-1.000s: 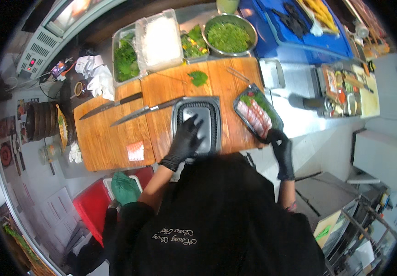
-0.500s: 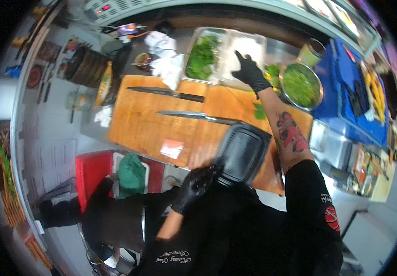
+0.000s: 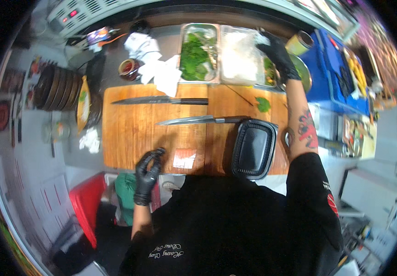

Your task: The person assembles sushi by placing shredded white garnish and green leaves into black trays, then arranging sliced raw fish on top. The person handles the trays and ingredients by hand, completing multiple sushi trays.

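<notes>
My right hand [image 3: 275,55], in a black glove, is at the far right corner of a tray of white food [image 3: 242,57]. Its fingers are bent around a small whitish clump [image 3: 262,38], too blurred to name. My left hand [image 3: 148,177], also gloved in black, hovers by the near edge of the wooden cutting board [image 3: 134,138]; its fingers are curved and apart, holding nothing. Beside it on the board lies a small orange-and-white piece [image 3: 185,158]. A black plastic food tray [image 3: 254,149] rests at the board's near right.
Two knives, a dark one [image 3: 161,100] and a lighter one [image 3: 187,121], lie across the board. A green leaf [image 3: 262,105] lies there too. Behind stand a tray of green herbs [image 3: 194,57], white cloths [image 3: 159,76] and a red jar [image 3: 128,70]. A blue bin [image 3: 320,78] stands right.
My left hand has moved left, away from the black food tray, which now lies flatter on the board. My right hand has gone farther over the white food's far right corner, its fingers now drawn in.
</notes>
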### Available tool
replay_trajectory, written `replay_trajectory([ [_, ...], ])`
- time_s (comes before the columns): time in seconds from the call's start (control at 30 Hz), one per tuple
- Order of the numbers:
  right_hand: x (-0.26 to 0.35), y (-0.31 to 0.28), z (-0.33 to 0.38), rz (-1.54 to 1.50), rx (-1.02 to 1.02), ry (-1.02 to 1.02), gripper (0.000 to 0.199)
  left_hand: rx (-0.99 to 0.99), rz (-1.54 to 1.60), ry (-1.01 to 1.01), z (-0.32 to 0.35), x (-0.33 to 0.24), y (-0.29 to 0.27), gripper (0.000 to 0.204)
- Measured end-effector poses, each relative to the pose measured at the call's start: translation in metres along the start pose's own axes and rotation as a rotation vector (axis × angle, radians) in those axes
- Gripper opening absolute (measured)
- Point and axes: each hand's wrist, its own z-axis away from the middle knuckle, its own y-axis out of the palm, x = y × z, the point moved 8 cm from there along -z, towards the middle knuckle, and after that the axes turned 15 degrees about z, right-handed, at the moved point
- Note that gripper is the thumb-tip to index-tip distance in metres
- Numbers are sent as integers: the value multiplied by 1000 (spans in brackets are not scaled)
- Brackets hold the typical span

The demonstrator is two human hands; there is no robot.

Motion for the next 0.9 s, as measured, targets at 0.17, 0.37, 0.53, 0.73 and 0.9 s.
replay_trajectory([
  [0.17, 32, -56, 19, -309, -44, 147, 50, 20, -38, 156, -72, -45, -22, 23],
  [0.37, 53, -151, 116, -388, -209, 418, 46, 159, -39, 116, -96, -32, 45, 26],
  [0.53, 91, -185, 220, -457, -209, 438, 49, 326, 2, 27, -76, -9, 109, 30],
  [0.73, 87, -62, 332, -195, 177, 260, 37, 457, -110, 56, -45, 36, 196, 27],
  [0.9, 68, 2, 399, -66, 394, 166, 51, 757, -565, 286, -15, 85, 280, 38],
])
